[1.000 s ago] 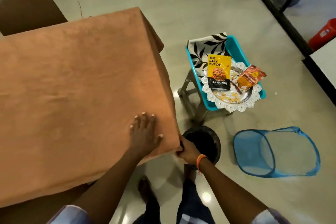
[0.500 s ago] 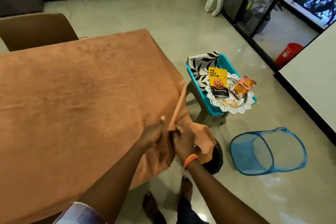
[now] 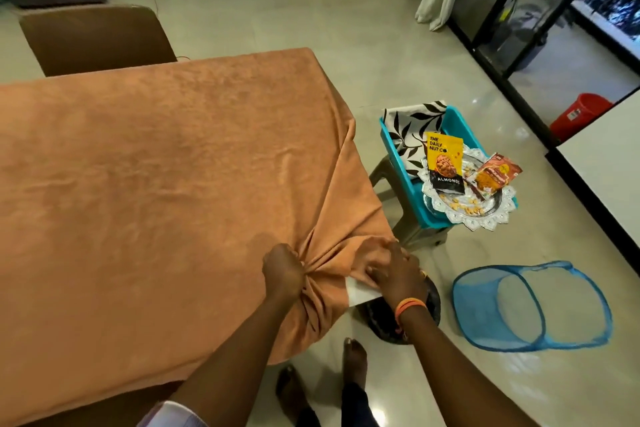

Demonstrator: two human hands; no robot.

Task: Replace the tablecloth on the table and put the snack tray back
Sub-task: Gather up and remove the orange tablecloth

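Observation:
An orange-brown tablecloth (image 3: 149, 191) covers the table. At its near right corner my left hand (image 3: 282, 269) is fisted around a bunch of the cloth. My right hand (image 3: 393, 270) grips the lifted corner of the same cloth beside it. A white table corner (image 3: 360, 293) shows bare under the raised fabric. To the right, a silver snack tray (image 3: 485, 215) holds a yellow almonds pack (image 3: 444, 163) and an orange snack packet (image 3: 493, 173). The tray rests on a blue bin (image 3: 460, 125) that also holds a folded black-and-white leaf-print cloth (image 3: 412, 128).
The blue bin stands on a grey plastic stool (image 3: 384, 180). A blue mesh hamper (image 3: 530, 312) lies on its side on the floor at right. A dark round bin (image 3: 429, 305) sits below my right wrist. A brown chair (image 3: 97, 38) stands behind the table. My bare feet (image 3: 353, 357) are on the tiles.
My view has lifted. My left hand went from lying flat on the cloth to bunching it in a fist. My right hand has pulled the corner up, baring the white table corner.

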